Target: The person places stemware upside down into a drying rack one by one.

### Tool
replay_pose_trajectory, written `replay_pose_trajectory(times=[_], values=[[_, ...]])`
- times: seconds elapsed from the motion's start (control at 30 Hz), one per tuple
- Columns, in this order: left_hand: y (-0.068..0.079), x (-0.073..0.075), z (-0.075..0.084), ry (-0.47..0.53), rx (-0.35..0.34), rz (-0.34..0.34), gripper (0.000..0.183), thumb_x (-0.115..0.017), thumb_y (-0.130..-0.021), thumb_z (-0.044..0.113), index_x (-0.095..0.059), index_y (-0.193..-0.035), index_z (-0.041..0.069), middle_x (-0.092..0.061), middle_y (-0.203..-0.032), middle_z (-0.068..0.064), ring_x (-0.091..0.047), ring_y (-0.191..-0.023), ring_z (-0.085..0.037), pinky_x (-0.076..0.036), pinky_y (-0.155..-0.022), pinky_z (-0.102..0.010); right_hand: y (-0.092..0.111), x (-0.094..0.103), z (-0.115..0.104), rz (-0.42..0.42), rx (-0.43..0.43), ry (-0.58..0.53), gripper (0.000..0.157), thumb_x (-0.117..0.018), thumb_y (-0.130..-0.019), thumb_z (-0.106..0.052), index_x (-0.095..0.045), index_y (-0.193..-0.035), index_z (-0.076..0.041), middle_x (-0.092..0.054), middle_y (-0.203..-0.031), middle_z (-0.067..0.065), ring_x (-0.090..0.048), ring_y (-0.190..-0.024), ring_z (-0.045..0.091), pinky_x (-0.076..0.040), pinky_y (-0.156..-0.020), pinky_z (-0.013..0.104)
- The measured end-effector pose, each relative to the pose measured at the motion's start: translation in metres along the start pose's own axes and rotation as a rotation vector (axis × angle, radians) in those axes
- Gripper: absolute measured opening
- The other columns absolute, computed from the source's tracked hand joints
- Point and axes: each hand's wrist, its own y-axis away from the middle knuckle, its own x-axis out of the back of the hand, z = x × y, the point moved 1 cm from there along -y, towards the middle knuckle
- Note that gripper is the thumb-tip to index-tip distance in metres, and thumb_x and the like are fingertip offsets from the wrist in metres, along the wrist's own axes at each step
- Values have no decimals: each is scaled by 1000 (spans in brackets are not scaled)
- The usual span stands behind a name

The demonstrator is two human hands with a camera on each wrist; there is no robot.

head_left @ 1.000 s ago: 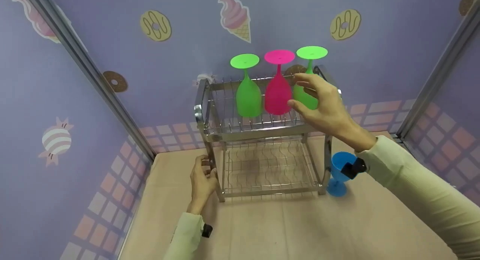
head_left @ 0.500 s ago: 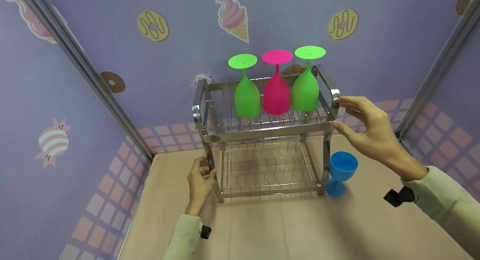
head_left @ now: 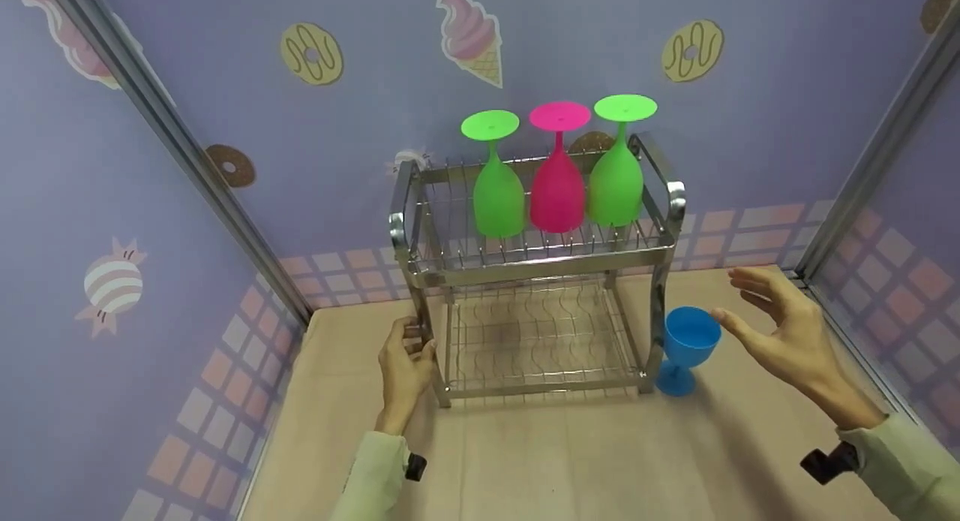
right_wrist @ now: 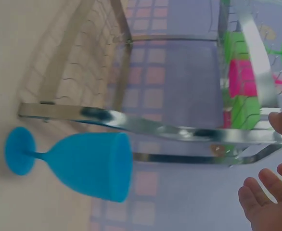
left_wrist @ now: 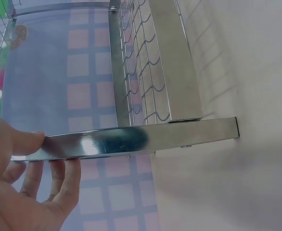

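Note:
A two-tier metal dish rack (head_left: 540, 269) stands near the back wall. My left hand (head_left: 405, 367) holds its left front leg, thumb on one side and fingertips on the other, as the left wrist view shows (left_wrist: 35, 187). On the upper tier a green goblet (head_left: 499, 202), a pink goblet (head_left: 556, 194) and another green goblet (head_left: 616, 191) stand upside down in a row. A blue goblet (head_left: 690, 341) is upright on the table beside the right front leg. Just right of its rim my right hand (head_left: 795, 341) hovers with fingers apart, holding nothing.
The lower wire tier (head_left: 525, 337) of the rack carries nothing visible. Patterned purple walls (head_left: 555, 48) enclose the table (head_left: 525, 461) at the back and both sides. Metal posts (head_left: 180, 146) run along the corners.
My right hand has moved from the right green goblet, past the rack's right side, down to the right of the blue goblet. The left hand stays on the rack's leg.

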Motion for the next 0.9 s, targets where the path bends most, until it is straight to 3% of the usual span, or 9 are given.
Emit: replay_pose_trajectory(times=[0.2, 0.3, 0.43, 0.53, 0.6, 0.7, 0.8, 0.9], values=[[1, 0, 1, -36, -12, 22, 43, -78, -90, -11, -63, -129, -2, -72, -112, -24, -78, -96, -41, -69, -84, -43, 36, -10, 38, 1, -120, 8, 67, -87, -85, 3, -57, -146, 4, -62, -142, 29, -54, -123, -14, -44, -104, 1], [2, -1, 3, -51, -9, 32, 40, -78, -89, -11, -65, -126, -2, -72, -112, -25, -78, -96, -43, -69, -84, -45, 53, -18, 58, 8, -210, 18, 72, -89, -86, -3, -54, -149, 2, -60, -145, 28, -53, -124, -12, -43, -103, 0], [2, -1, 5, -67, 9, 34, 39, -78, -90, -9, -65, -126, -1, -73, -113, -25, -78, -97, -43, -69, -85, -47, 72, -31, 83, 8, -331, 31, 83, -91, -86, -11, -46, -155, 0, -55, -151, 26, -60, -132, 20, -43, -102, 0], [2, 0, 5, -78, 16, 37, 38, -78, -91, -9, -65, -126, -1, -73, -113, -24, -78, -98, -42, -68, -86, -47, 81, -41, 97, -19, -406, 8, 92, -91, -87, -16, -38, -160, 0, -49, -156, 27, -55, -136, 45, -43, -102, 0], [2, 0, 6, -77, 12, 36, 38, -78, -91, -9, -65, -126, -1, -72, -114, -24, -78, -98, -42, -68, -86, -47, 85, -48, 104, -41, -442, -35, 96, -91, -88, -18, -32, -162, 1, -44, -160, 28, -51, -140, 50, -47, -108, 8], [3, 0, 6, -76, 8, 34, 38, -78, -90, -9, -65, -126, -1, -72, -114, -24, -78, -97, -41, -69, -86, -46, 90, -59, 112, -65, -484, -90, 101, -89, -90, -20, -25, -165, 1, -37, -164, 30, -46, -145, 54, -48, -119, 36], [3, -1, 6, -71, 8, 30, 38, -78, -91, -8, -65, -126, 0, -73, -113, -23, -79, -96, -39, -69, -86, -43, 95, -71, 117, -78, -528, -124, 107, -89, -90, -21, -18, -167, 2, -30, -167, 33, -40, -148, 58, -41, -120, 63], [3, -1, 6, -64, 11, 31, 38, -78, -91, -8, -65, -125, 0, -73, -112, -22, -79, -95, -38, -69, -85, -41, 98, -82, 121, -92, -570, -148, 110, -89, -90, -21, -13, -168, 1, -24, -169, 35, -34, -151, 61, -37, -120, 71]])
